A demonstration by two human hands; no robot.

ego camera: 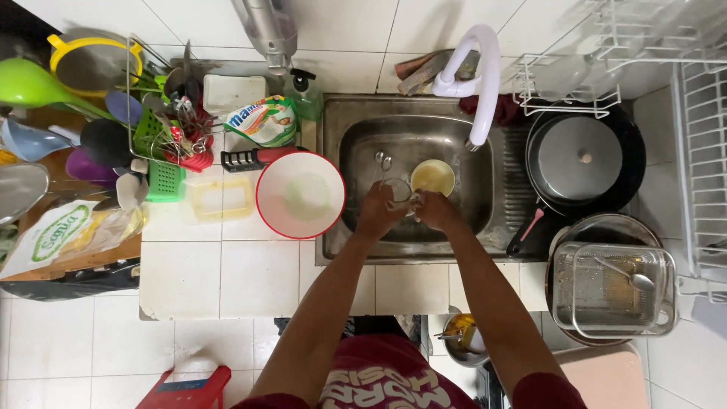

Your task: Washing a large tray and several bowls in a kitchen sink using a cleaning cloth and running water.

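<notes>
Both my hands are down in the steel sink [485, 189]. My left hand [380, 210] holds a clear glass [397, 189] by its side. My right hand [433, 207] is closed against the same glass from the right; whether it holds a sponge is hidden. A yellow bowl [432, 176] lies in the basin just beyond the hands, and two spoons [382, 160] lie to its left. The white faucet [478, 83] curves over the basin.
A red-rimmed white basin [300, 195] sits on the tiled counter left of the sink, beside a yellow container [219, 198] and a green utensil rack [163, 148]. A black pan with a lid [579, 159] and a glass dish with a spoon [612, 288] stand on the right.
</notes>
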